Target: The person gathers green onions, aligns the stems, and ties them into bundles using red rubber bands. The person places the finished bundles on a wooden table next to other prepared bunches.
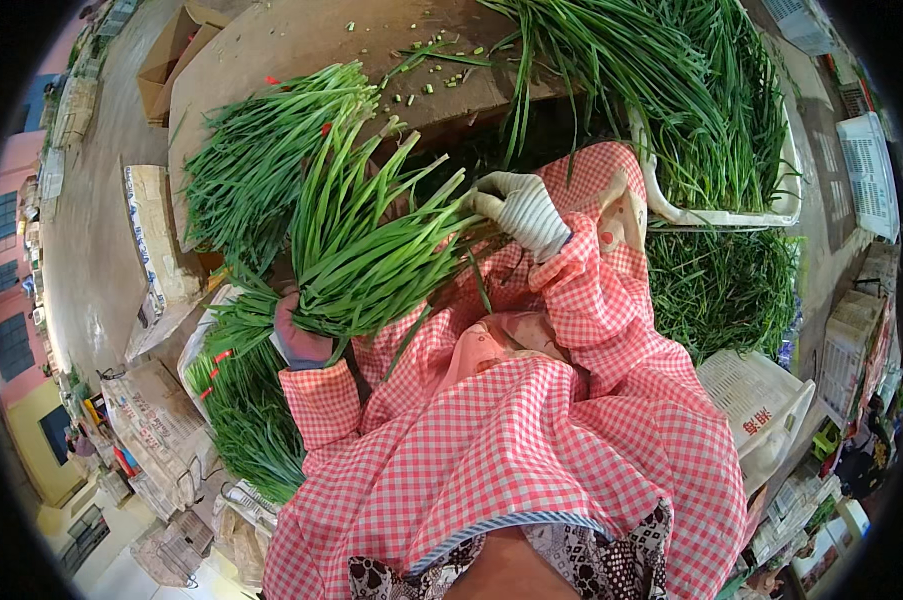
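Note:
My left hand (301, 339), in a pinkish-purple glove, grips a loose bunch of garlic chives (384, 255) by its leafy end. The pale stalk ends fan out up and to the right, over my lap. In a white striped glove, my right hand (522, 214) pinches some stalk ends and a few thin blades at the bunch's right side. Bundles of chives tied with red bands (271, 142) lie on the tabletop (234, 45) just beyond. More loose chives (631, 67) are heaped at upper right, partly over a white plastic crate (721, 219).
Trimmed stalk bits (429, 88) are scattered on the tabletop. Banded chives (256, 420) fill a crate at my left. Dark leafy scraps (721, 285) lie at my right, above a white crate (751, 405). Cardboard boxes (162, 255) stand on the floor to the left.

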`<state>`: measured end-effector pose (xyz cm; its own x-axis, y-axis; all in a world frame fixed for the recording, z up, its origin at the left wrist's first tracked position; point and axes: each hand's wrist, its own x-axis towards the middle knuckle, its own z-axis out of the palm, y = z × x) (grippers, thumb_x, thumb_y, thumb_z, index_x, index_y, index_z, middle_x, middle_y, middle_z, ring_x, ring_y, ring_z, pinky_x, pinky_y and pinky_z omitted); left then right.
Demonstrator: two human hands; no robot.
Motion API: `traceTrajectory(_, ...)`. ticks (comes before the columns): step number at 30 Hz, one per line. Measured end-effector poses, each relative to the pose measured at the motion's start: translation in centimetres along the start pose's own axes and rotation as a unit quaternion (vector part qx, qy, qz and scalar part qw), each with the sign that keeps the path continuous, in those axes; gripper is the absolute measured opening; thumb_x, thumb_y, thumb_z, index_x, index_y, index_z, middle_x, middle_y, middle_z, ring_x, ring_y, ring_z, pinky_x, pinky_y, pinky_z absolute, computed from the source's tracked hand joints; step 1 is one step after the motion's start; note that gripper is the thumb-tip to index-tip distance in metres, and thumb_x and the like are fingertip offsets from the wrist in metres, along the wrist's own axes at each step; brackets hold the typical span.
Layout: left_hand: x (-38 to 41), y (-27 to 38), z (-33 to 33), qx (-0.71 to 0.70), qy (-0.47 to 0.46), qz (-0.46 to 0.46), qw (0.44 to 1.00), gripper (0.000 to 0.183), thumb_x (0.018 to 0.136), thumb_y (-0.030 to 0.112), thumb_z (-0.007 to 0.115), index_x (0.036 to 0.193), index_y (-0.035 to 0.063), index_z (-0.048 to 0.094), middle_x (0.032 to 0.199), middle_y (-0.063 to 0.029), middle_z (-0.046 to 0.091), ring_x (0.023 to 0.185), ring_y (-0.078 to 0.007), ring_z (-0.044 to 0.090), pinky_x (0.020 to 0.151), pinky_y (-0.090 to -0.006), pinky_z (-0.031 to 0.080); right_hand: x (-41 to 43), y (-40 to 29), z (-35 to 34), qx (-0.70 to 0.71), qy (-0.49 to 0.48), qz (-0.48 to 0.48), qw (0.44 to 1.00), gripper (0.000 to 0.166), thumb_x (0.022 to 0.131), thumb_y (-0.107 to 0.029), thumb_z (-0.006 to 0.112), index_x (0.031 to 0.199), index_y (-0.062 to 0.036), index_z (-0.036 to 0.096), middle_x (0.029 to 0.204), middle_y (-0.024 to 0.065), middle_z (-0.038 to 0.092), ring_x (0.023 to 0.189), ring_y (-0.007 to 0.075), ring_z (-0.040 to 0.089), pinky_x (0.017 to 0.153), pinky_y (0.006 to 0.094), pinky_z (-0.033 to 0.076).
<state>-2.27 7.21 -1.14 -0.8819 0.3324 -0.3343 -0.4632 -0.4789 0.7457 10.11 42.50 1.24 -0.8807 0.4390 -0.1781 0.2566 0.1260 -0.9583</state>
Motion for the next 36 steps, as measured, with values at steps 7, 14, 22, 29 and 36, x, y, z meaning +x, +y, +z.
traceTrajectory(7,0.8,0.3,-0.6,-0.066,-0.097,0.017,0.993,0.020,0.082,0.012,0.048,0.098,0.0024,0.055,0.099,-0.0097,0.062,0.092,-0.0245,0.060,0.082,-0.0416,0.051,-0.7,3.2,-7.9,-0.183,0.077,0.043,0.979,0.026,0.080,-0.024,0.062,0.090,-0.0010,0.066,0.077,0.0180,0.066,0.073,0.0273,0.066,0.069,0.0339,0.051)
traceTrajectory(14,0.5,-0.2,-1.7,-0.028,0.032,-0.021,0.999,0.022,0.081,0.014,0.047,0.098,0.0020,0.056,0.098,-0.0092,0.061,0.093,-0.0252,0.060,0.084,-0.0415,0.050,-1.0,-1.2,-2.6,0.039,-0.082,0.038,0.995,0.070,0.071,-0.042,0.070,0.125,-0.0021,0.050,0.102,0.0183,0.065,0.096,0.0270,0.063,0.084,0.0308,0.048)
traceTrajectory(22,0.1,-0.2,-0.4,-0.010,0.071,-0.008,0.997,0.013,0.082,0.016,0.047,0.081,0.0050,0.054,0.089,-0.0064,0.061,0.088,-0.0245,0.058,0.082,-0.0397,0.049,0.7,3.8,-6.9,-0.153,0.109,0.014,0.982,0.019,0.087,-0.021,0.057,0.084,-0.0035,0.064,0.068,0.0100,0.060,0.060,0.0195,0.058,0.057,0.0309,0.045)
traceTrajectory(29,-0.2,-0.4,0.1,-0.009,0.086,-0.005,0.996,0.014,0.083,0.019,0.049,0.082,0.0072,0.055,0.088,-0.0056,0.061,0.087,-0.0254,0.059,0.082,-0.0454,0.049,-1.5,1.9,-7.3,-0.265,0.034,-0.002,0.964,0.050,0.078,-0.040,0.065,0.113,-0.0055,0.060,0.100,0.0190,0.065,0.094,0.0304,0.063,0.081,0.0350,0.049)
traceTrajectory(36,0.2,-0.6,-1.3,-0.019,0.065,-0.042,0.997,0.023,0.084,0.021,0.046,0.093,0.0043,0.058,0.101,-0.0112,0.063,0.093,-0.0283,0.060,0.085,-0.0473,0.049,-0.9,0.6,0.9,0.030,-0.141,0.079,0.986,0.046,0.074,-0.041,0.069,0.098,-0.0023,0.067,0.074,0.0115,0.067,0.067,0.0163,0.063,0.065,0.0316,0.051)
